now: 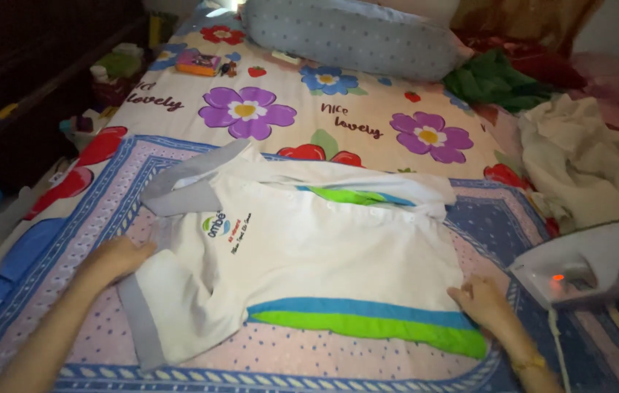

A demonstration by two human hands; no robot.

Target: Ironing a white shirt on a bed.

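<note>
I look down at a white polo shirt (309, 255) spread flat on a blue and pink patterned blanket (91, 218), which covers the near part of a bed dressed in a flowered sheet (368, 102). The shirt has a grey collar (186, 182) at about 10 o'clock, grey cuffs, and a blue and green band near the hem at 5 o'clock.

My left hand (116, 258) lies at 9 o'clock of the shirt, its grip spread flat, palm down, fingers touching the edge of the near sleeve. My right hand (480, 298) lies at 4 o'clock, its grip also spread, fingertips pressing on the shirt's hem edge beside the green band. Neither hand pinches any cloth that I can see.

Just beside my right hand, at 3 o'clock, a white electric iron (582, 266) rests on the blanket with an orange light glowing on its body; its cord (557, 342) runs down toward me. It is near my hand but not touching it.

At 12 o'clock a grey dotted pillow (346, 33) lies across the head of the bed. At 1 o'clock sits a heap of green cloth (495, 80), and at 2 o'clock a crumpled cream garment (579, 156). A small pink and orange box (198, 63) lies at 11 o'clock on the sheet.
</note>
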